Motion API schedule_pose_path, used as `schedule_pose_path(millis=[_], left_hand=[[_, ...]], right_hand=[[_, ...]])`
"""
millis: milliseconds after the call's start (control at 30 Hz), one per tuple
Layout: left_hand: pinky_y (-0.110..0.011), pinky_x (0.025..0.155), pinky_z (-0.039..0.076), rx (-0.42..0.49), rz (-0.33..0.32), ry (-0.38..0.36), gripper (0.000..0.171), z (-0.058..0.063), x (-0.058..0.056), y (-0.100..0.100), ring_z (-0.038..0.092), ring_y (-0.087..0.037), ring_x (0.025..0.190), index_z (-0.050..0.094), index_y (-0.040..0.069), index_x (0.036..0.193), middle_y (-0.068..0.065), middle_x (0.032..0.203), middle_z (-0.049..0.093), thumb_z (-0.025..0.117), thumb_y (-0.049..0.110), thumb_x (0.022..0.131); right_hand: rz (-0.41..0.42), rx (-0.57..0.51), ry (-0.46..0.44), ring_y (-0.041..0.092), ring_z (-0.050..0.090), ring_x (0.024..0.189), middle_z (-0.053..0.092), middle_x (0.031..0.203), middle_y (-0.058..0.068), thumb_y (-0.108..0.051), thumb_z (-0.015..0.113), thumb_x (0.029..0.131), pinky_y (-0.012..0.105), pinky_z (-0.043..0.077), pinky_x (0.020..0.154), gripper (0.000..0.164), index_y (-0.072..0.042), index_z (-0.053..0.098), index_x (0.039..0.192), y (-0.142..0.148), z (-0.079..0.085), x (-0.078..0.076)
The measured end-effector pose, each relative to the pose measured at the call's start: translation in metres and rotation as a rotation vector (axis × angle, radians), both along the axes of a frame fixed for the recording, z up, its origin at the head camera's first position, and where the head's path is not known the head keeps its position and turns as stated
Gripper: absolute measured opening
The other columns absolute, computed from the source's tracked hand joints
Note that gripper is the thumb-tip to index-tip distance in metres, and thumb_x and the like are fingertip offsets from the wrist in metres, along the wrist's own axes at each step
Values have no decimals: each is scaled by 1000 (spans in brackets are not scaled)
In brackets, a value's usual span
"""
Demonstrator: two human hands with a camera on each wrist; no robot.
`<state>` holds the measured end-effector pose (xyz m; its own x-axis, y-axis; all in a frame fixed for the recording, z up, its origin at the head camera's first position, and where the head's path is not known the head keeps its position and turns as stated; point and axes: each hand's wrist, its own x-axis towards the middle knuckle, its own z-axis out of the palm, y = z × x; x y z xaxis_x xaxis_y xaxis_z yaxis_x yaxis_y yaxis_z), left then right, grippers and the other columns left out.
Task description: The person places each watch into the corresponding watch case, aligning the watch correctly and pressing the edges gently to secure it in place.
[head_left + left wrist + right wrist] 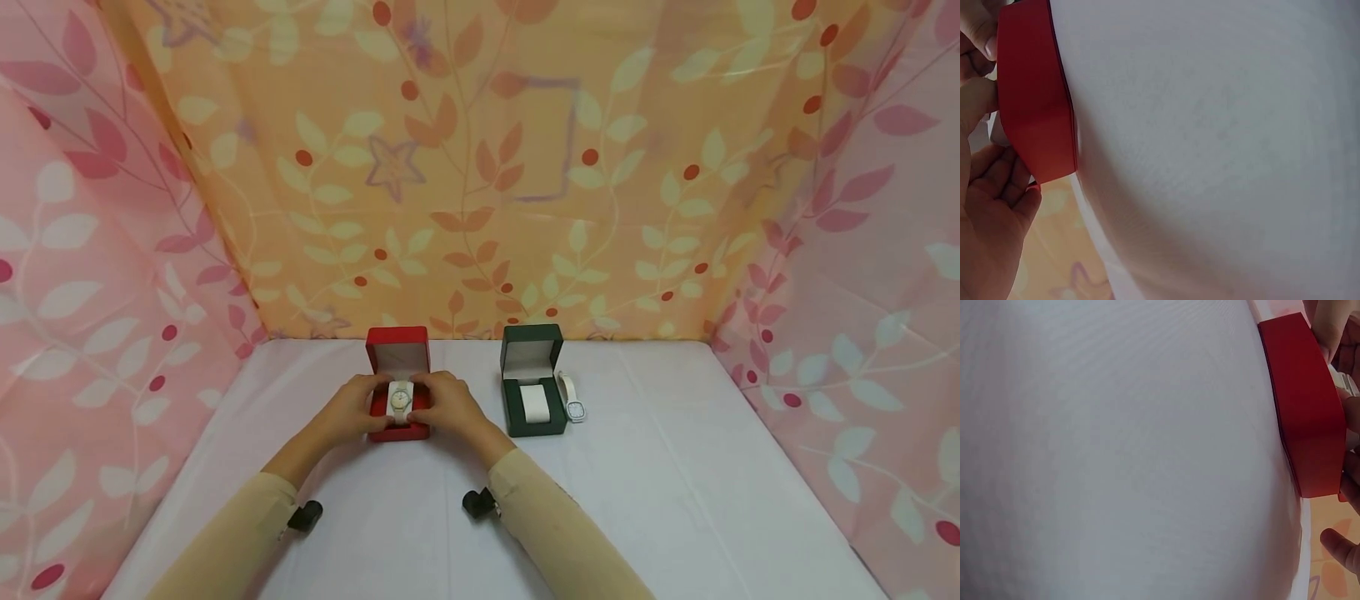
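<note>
An open red watch box point(398, 336) stands on the table with its lid raised at the back. In its lower part sits a wristwatch point(401, 401) with a round pale dial, wrapped round a white cushion. My left hand point(347, 408) grips the cushion from the left, and my right hand point(453, 407) grips it from the right, thumbs toward the front. Both wrist views show the outer front of the red box point(1034, 94), with fingers reaching in over its rim. The cushion's lower part is hidden inside the box.
Right of the hands stands an open dark green watch box point(532, 334) holding a bare white cushion point(535, 403). Against its right side lies a white-strapped watch point(575, 409). A white cloth covers the table point(675, 500); floral curtains point(480, 167) enclose the back and sides.
</note>
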<state>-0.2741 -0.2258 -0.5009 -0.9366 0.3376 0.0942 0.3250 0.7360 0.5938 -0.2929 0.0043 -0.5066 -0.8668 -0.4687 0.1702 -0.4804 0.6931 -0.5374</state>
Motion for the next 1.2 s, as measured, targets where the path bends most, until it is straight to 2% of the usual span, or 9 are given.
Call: schedule_pose_path(millis=[200,367,567,800,1033,1200], left_hand=[[-59,105,49,-25,2,-14,71,3,1,2,53,-37,125,55,4,141,-18,134,61,87,21,80],[-58,104,49,-31,-5,-33,71,3,1,2,53,-36,123,56,4,141,-17,133,61,87,23,80],[-60,106,47,-50,-45,-1,69,5,-2,1,55,-38,122,58,1,139,-18,131,63,87,24,81],[-62,109,43,-45,-19,14,70,8,0,-2,54,-43,130,58,2,139,-19,137,62,88,28,81],[-63,109,43,-26,-57,81,63,9,1,-4,55,-43,131,62,2,136,-18,135,65,88,23,82],[-63,110,42,-14,-51,55,63,7,-1,-4,53,-44,133,63,3,136,-19,137,64,88,23,82]], right_hand=[[-13,-23,18,21,60,118,70,127,4,-34,87,82,47,48,105,58,-15,66,133,-1,-1,2],[-19,-35,-4,20,60,118,70,128,4,-34,87,83,44,49,105,56,-16,67,132,-1,-2,4],[-22,-30,-13,20,59,120,70,129,4,-35,86,83,47,47,107,56,-17,67,133,0,-1,2],[-10,-6,0,19,58,120,69,129,1,-36,85,85,47,47,107,55,-17,67,133,-2,-4,0],[-15,-15,26,18,60,117,69,127,1,-34,86,84,44,50,105,54,-16,68,131,-1,0,0],[8,13,22,19,59,120,69,129,1,-35,83,86,44,49,107,53,-17,67,133,-1,1,-1]])
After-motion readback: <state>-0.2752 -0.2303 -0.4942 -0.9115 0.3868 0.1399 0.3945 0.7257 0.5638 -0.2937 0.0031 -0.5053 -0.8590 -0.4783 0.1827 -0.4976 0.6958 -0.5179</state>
